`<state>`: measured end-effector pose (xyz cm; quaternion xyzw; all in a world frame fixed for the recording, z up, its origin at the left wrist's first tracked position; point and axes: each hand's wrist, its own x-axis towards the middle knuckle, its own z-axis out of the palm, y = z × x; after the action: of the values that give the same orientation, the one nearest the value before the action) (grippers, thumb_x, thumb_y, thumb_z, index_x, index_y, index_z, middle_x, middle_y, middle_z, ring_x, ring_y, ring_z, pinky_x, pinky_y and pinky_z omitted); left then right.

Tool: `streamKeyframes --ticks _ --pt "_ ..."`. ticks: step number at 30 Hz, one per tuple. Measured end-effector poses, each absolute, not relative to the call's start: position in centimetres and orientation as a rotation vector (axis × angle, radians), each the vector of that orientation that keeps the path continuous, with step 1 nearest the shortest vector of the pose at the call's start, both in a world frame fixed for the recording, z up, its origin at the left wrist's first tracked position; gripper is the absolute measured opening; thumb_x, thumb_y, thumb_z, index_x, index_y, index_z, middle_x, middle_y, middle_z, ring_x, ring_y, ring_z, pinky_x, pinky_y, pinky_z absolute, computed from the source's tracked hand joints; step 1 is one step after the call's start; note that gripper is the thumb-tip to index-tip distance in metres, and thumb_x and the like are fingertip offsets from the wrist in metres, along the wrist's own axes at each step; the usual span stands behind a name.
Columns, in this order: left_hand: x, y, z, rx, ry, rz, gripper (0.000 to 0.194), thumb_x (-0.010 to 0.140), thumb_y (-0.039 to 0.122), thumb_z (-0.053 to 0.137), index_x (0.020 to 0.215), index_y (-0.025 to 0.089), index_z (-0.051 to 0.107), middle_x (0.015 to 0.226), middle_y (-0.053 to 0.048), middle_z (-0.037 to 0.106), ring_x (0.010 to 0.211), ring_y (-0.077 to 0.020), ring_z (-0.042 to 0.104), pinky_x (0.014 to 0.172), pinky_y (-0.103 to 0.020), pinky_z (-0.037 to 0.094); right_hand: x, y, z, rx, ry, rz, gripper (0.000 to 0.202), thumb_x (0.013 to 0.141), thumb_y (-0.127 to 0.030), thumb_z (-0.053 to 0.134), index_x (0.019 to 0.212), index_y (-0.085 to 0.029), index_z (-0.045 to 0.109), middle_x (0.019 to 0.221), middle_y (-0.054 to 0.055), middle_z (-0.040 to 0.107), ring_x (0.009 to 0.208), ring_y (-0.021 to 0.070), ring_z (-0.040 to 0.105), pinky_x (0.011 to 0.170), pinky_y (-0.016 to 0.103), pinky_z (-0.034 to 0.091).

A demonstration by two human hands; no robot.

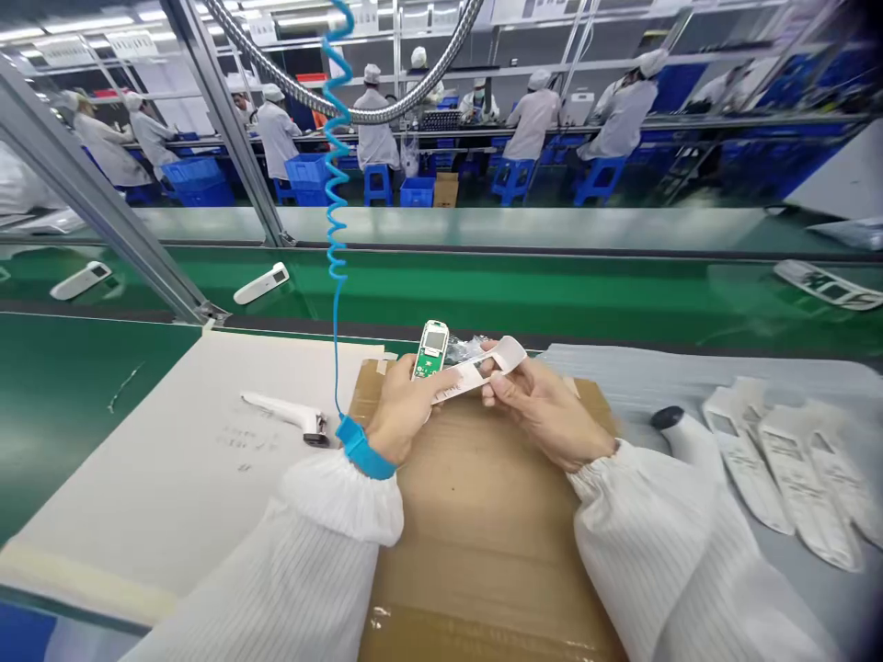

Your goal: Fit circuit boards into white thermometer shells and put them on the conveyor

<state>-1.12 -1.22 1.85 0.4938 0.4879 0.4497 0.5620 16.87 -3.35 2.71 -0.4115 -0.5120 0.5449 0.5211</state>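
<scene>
Above the far part of a cardboard sheet (pixel 475 515), both hands hold one white plastic housing piece (pixel 461 379) with a cut-out. My left hand (pixel 407 400), wearing a blue wrist strap (pixel 364 449), grips its near end, thumb on top. In that same hand is a white handheld device half (pixel 431 349) with a green circuit board and a small grey screen. My right hand (pixel 534 400) pinches the curved far end of the housing piece. Some clear plastic film (pixel 465 349) lies just behind the hands.
A white handheld device (pixel 286 414) lies left on white paper (pixel 158 460). Several white housing shells (pixel 800 469) rest at right. Devices (pixel 262 283) sit on the green conveyor (pixel 483 290). A blue coiled cord (pixel 337 156) hangs to the strap. Several people work beyond.
</scene>
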Motion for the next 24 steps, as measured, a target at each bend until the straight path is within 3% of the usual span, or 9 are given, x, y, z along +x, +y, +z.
streamKeyframes --ticks 4,7,12,18,21,24 --pt "-1.3 -0.7 1.7 1.361 1.268 1.181 0.036 0.099 0.05 0.048 0.113 0.021 0.064 0.101 -0.007 0.07 0.09 -0.0205 0.065 0.076 -0.032 0.05 17.8 -3.0 1.6 -0.99 -1.197 1.272 0.046 0.078 -0.051 0.081 0.115 -0.026 0.068 0.115 0.005 0.069 0.1 0.0205 0.065 0.098 0.039 0.052" --pt "-1.2 -0.9 1.6 1.57 1.148 1.281 0.034 0.101 0.042 0.047 0.127 0.025 0.061 0.117 -0.004 0.07 0.108 -0.021 0.064 0.094 -0.034 0.048 18.2 -3.0 1.4 -1.004 -1.178 1.244 0.047 0.078 -0.053 0.081 0.113 -0.025 0.069 0.119 0.007 0.071 0.115 0.0271 0.065 0.109 0.046 0.047" --pt "-0.4 -2.1 1.8 1.738 0.995 1.18 0.029 0.092 0.033 0.065 0.12 0.024 0.066 0.126 -0.003 0.068 0.113 -0.0206 0.063 0.098 -0.031 0.048 18.2 -3.0 1.0 -1.01 -1.198 1.142 0.051 0.075 -0.052 0.084 0.115 -0.025 0.069 0.119 0.007 0.073 0.118 0.0292 0.064 0.108 0.047 0.048" --pt "0.1 -3.2 2.6 1.882 1.048 1.131 0.032 0.097 0.036 0.058 0.127 0.026 0.063 0.128 -0.003 0.067 0.114 -0.0208 0.063 0.101 -0.032 0.047 18.0 -3.2 1.1 -1.002 -1.13 1.143 0.047 0.077 -0.052 0.082 0.113 -0.024 0.069 0.114 0.005 0.074 0.113 0.0252 0.067 0.105 0.042 0.05" --pt "0.6 -3.8 2.6 2.073 1.152 1.064 0.041 0.1 0.042 0.052 0.139 0.028 0.055 0.132 -0.004 0.065 0.117 -0.0244 0.062 0.102 -0.036 0.046 17.2 -3.4 2.1 -0.92 -1.007 1.254 0.049 0.079 -0.064 0.074 0.106 -0.023 0.069 0.11 0.006 0.073 0.11 0.0248 0.067 0.1 0.04 0.053" --pt "1.3 -4.3 2.3 2.258 1.267 0.824 0.048 0.101 0.049 0.047 0.143 0.026 0.051 0.131 -0.008 0.066 0.112 -0.0304 0.065 0.092 -0.039 0.05 16.2 -3.9 3.4 -0.847 -0.757 1.412 0.054 0.084 -0.076 0.057 0.093 -0.024 0.067 0.099 0.006 0.071 0.104 0.0243 0.066 0.091 0.038 0.056"
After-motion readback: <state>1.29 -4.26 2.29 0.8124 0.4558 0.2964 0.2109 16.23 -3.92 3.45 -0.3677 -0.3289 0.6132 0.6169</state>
